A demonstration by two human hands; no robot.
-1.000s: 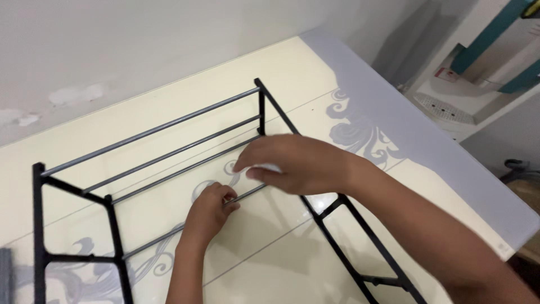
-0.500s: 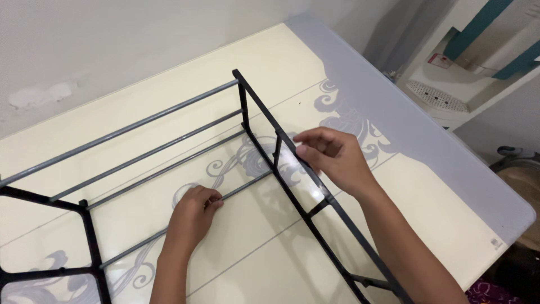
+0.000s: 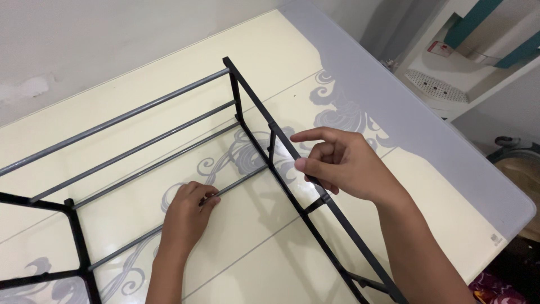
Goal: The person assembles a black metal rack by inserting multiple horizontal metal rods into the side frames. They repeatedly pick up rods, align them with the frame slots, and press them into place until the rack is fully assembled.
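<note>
So the left hand (image 3: 188, 211) is curling its fingers around a grey rod (image 3: 236, 184) of the black metal rack (image 3: 281, 146), which is lying across the cream table (image 3: 169, 73). The right hand (image 3: 343, 166) is hovering half open at the rack's right-side frame, forefinger pointing left, gripping nothing. A white appliance (image 3: 444, 84) is sitting far right, off the table.

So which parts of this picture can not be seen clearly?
- Head view: where the grey rod meets the black side frame; too small to tell if seated.
- Left hand covers part of the rod.
- Right hand hides part of the frame.
- Rack's left end: cut off by the picture edge.
</note>
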